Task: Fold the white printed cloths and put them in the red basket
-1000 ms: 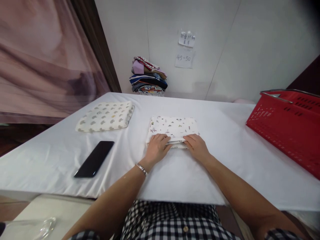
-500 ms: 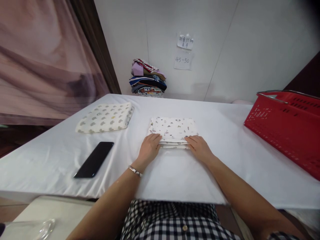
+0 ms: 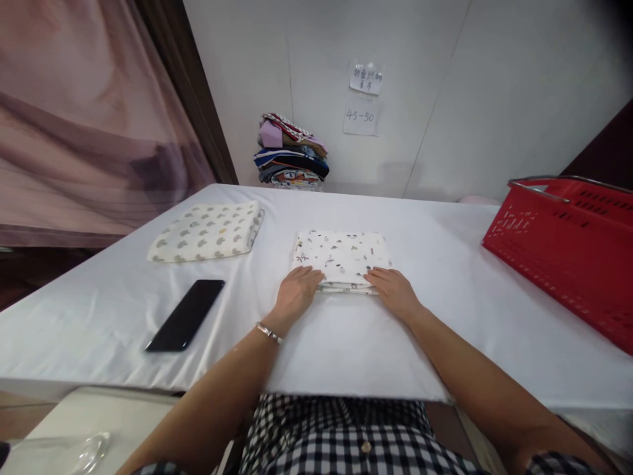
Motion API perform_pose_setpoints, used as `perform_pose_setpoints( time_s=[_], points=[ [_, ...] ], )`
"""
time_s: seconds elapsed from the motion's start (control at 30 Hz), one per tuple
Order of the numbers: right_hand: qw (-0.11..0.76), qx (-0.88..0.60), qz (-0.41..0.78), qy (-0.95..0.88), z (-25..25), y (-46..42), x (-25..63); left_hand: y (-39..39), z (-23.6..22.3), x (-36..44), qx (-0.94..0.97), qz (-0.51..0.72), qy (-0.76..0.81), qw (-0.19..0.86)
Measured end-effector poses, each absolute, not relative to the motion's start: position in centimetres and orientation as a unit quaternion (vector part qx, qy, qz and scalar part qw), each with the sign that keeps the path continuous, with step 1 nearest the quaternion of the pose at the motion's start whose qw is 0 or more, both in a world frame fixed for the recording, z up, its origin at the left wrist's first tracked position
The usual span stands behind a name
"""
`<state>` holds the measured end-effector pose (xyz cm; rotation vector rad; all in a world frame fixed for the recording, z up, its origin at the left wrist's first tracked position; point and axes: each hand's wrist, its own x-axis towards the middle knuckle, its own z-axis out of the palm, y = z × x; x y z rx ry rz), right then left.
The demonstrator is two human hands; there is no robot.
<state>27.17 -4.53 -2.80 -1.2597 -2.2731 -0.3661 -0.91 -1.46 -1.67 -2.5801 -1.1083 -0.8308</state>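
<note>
A folded white cloth (image 3: 343, 257) with small scattered prints lies on the white-covered table, its layered front edge toward me. My left hand (image 3: 299, 290) grips its near left corner, fingers over the top. At the near right corner, my right hand (image 3: 393, 290) holds the same edge in a like way. The undersides of both hands are hidden. Farther left rests another folded cloth (image 3: 210, 232), cream with grey mouse-head-like prints, apart from my hands. Nearer to me, left of my left hand, is a black phone (image 3: 186, 315).
A red plastic basket (image 3: 564, 247) with metal handles stands at the right of the table (image 3: 435, 244). Beyond the back edge rises a pile of folded clothes (image 3: 291, 152). Paper signs (image 3: 361, 119) are on the wall; a pink curtain (image 3: 84, 119) hangs left.
The top layer's front edge has come slightly toward me and down over the lower layers. My left fingers have slid a little inward; my right hand has hardly moved.
</note>
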Motion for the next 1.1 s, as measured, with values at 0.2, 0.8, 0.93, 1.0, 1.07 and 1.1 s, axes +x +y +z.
perform_pose_setpoints(
  time_s=[0.2, 0.8, 0.93, 1.0, 1.07, 1.1],
  points=[
    [0.221, -0.458, -0.113, -0.854, -3.0, -4.8, 27.5, -2.3, -2.0, -1.0, -0.872, -0.278, -0.396, 0.078],
    [0.217, -0.452, -0.028, -0.864, -1.0, -5.7, 27.3, -2.0, -1.7, -1.6, -0.881, -0.268, -0.389, 0.011],
    [0.235, -0.457, -0.042, -0.857, -1.6, -5.4, 27.4, -1.7, -1.7, -1.4, -0.877, -0.275, -0.394, 0.009],
    [0.246, -0.468, -0.055, -0.847, -2.0, -5.2, 27.4, -1.7, -1.7, -1.2, -0.875, -0.280, -0.395, 0.016],
    [0.252, -0.484, -0.068, -0.835, -2.5, -5.1, 27.3, -1.6, -1.8, -1.1, -0.872, -0.284, -0.398, 0.023],
    [0.253, -0.492, -0.075, -0.830, -2.7, -5.0, 27.3, -1.7, -1.8, -1.1, -0.871, -0.287, -0.399, 0.028]
  ],
)
